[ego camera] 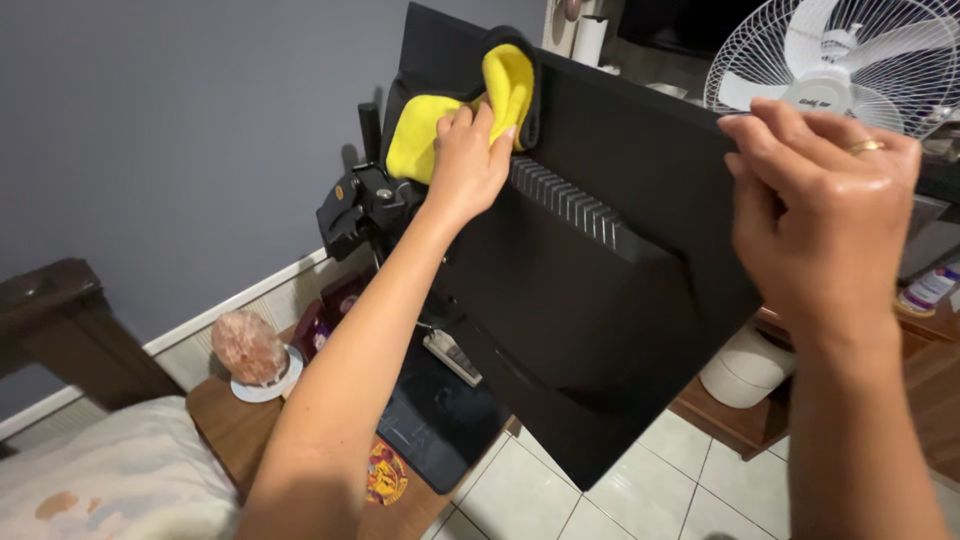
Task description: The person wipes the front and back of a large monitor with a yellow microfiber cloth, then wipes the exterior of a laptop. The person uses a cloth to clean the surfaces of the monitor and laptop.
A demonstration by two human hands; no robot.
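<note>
Left hand (468, 160) closed on a yellow cloth (470, 105), pressed to the back of a tilted black monitor (600, 300), right hand (820, 215) apparently gripping its upper edge, fan (850, 60) behind.

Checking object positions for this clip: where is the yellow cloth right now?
In the head view, upper centre, the yellow cloth is pressed by the left hand against the back of the black monitor, draped over its top edge just above the vent slots.
</note>
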